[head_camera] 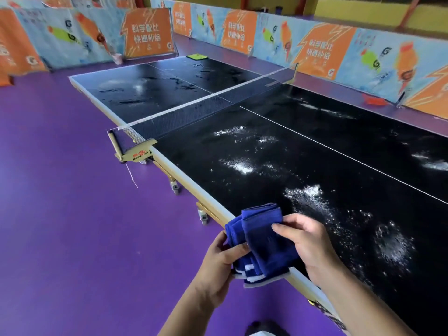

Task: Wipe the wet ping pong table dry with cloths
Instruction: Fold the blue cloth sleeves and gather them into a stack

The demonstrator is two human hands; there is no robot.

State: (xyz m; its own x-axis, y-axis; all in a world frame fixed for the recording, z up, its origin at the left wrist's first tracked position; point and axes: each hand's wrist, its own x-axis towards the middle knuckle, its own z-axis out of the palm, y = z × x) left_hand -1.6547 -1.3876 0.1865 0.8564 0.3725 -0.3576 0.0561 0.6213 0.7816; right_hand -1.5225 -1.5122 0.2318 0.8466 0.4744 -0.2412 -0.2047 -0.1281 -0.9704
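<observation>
A black ping pong table [278,146] stretches away from me, with patches and drops of water glinting on both halves. Over its near left edge I hold a folded blue cloth [261,241] with white stripes at its lower end. My left hand [218,265] grips the cloth's left side from below. My right hand [308,243] holds its right side, thumb on top. A green cloth [196,56] lies at the far end of the table.
The net [206,105] crosses the table's middle, clamped by a gold post [135,151] at the left edge. Purple floor [72,214] lies to the left. Orange and blue banner barriers [315,44] ring the court. Wheeled table legs [175,186] stand below the left edge.
</observation>
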